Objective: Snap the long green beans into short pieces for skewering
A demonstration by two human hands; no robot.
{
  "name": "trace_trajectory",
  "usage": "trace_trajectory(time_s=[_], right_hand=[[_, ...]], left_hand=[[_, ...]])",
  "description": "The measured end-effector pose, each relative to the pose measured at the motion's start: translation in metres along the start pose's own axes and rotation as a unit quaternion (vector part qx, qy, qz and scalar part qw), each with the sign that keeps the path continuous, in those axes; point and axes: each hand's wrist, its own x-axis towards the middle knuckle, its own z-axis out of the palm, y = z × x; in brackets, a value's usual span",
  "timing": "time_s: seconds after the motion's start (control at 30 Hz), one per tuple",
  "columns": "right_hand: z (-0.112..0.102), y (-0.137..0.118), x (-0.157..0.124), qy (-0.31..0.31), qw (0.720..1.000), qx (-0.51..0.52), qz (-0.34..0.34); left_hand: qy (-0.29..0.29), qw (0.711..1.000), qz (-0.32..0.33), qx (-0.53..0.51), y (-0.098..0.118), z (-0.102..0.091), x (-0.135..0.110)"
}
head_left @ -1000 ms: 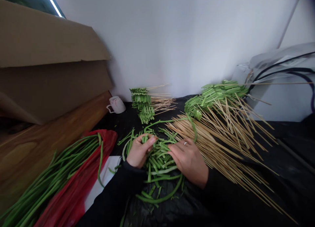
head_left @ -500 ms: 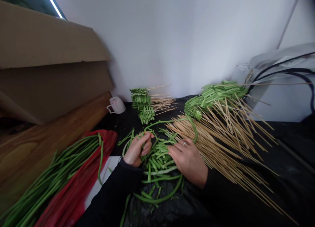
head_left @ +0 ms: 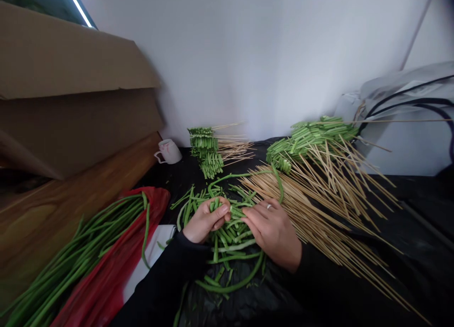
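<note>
Over a loose pile of cut long bean pieces (head_left: 227, 234), my left hand (head_left: 204, 222) is curled with a few green bean pieces showing between thumb and fingers. My right hand (head_left: 275, 232), with a ring on one finger, is close on its right. Its fingertips are together at a bean piece (head_left: 237, 209) that lies between the two hands; the exact grip is partly hidden. A long uncut bean (head_left: 234, 287) curves in front of the pile. Many bamboo skewers (head_left: 312, 213) lie to the right of my right hand.
Behind stand skewered bean stacks, a smaller one (head_left: 205, 149) and a larger one (head_left: 315, 137). Whole long beans (head_left: 88, 242) lie on a red bag (head_left: 102, 279) at left. A white mug (head_left: 170, 152), a cardboard box (head_left: 81, 128) and a plastic bag (head_left: 400, 95) edge the black-covered surface.
My left hand has moved right, toward my right hand, and bean pieces now show in its fingers. My right hand has hardly shifted, its fingertips still at the beans.
</note>
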Motion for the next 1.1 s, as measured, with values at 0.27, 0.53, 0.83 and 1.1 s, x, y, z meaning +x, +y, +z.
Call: trace_trajectory(time_s=[0.27, 0.53, 0.83, 1.1], right_hand=[[0.002, -0.001, -0.002, 0.043, 0.998, 0.056, 0.003], [0.003, -0.006, -0.002, 0.073, 0.992, 0.103, -0.021], [0.006, -0.004, -0.005, 0.046, 0.994, 0.101, -0.014], [-0.004, -0.004, 0.000, 0.071, 0.993, 0.083, -0.033]], left_hand=[[-0.053, 0.998, 0.018, -0.011, -0.002, 0.003, -0.006], [-0.147, 0.982, 0.016, -0.117, -0.007, 0.004, -0.007], [-0.143, 0.981, -0.005, -0.134, -0.004, 0.008, -0.010], [0.002, 0.962, 0.100, 0.254, -0.005, 0.007, -0.004]])
